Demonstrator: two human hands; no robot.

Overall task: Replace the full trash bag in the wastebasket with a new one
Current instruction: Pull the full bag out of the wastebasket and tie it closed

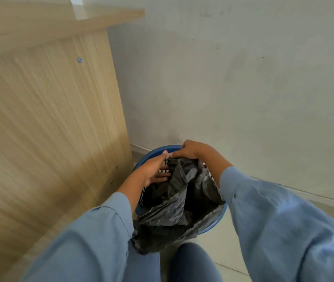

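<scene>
A round blue wastebasket [158, 150] with slotted sides stands on the floor by the wall. A black trash bag [184, 212] lies in its mouth, with its near edge draped over the front rim. My left hand [154, 169] reaches inside the basket at the left, fingers fairly straight against the bag's far edge, thumb up by the rim. My right hand [190, 149] curls over the far rim and pinches the bag's edge there. What is inside the bag is too dark to see.
A light wooden desk side panel [50, 119] rises close on the left. A grey-white wall [233, 88] with a skirting board stands just behind the basket. My knees in blue trousers [190, 261] are below, over pale floor tiles.
</scene>
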